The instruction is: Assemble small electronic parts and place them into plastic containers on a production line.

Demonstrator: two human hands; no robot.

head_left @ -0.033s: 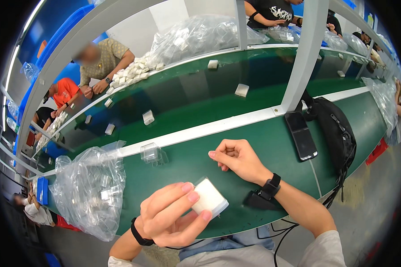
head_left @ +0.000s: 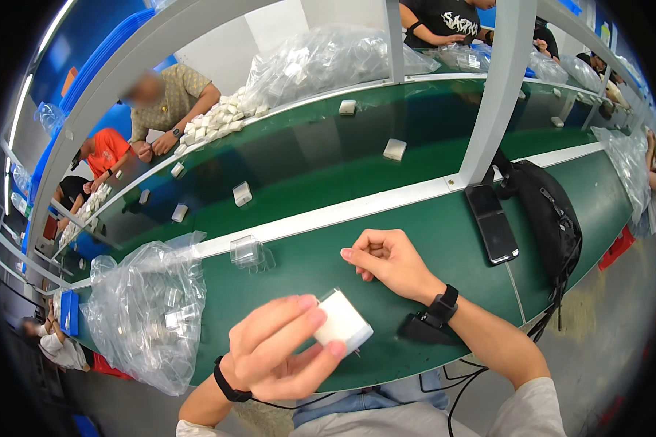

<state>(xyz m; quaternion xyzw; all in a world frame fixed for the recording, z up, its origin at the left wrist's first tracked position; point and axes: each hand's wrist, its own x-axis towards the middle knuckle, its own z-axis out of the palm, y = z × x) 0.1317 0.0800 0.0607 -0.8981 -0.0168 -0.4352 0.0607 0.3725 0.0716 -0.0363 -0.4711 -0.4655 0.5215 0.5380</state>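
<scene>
Between the thumb and fingers of my left hand [head_left: 280, 353] is a small white box [head_left: 342, 320] with a clear plastic edge, tilted above the green worktop [head_left: 321, 255]. Beyond it and to the right, my right hand [head_left: 390, 262] is loosely closed, its thumb against the curled fingers, and nothing shows in it. Two or so clear plastic cases [head_left: 249, 253] lie on the worktop near its far rail. At the left, a large clear plastic bag [head_left: 153, 313] holds more clear cases.
Past the white rail [head_left: 342, 210], a green conveyor belt [head_left: 306, 171] carries scattered white boxes [head_left: 242, 193]. A grey post [head_left: 497, 95] rises at the right, near a black phone [head_left: 491, 222] and a black bag [head_left: 543, 207]. Co-workers sit across by a pile of white boxes [head_left: 219, 116].
The white box in my left hand has tilted very slightly. My right hand and the things on the worktop look the same.
</scene>
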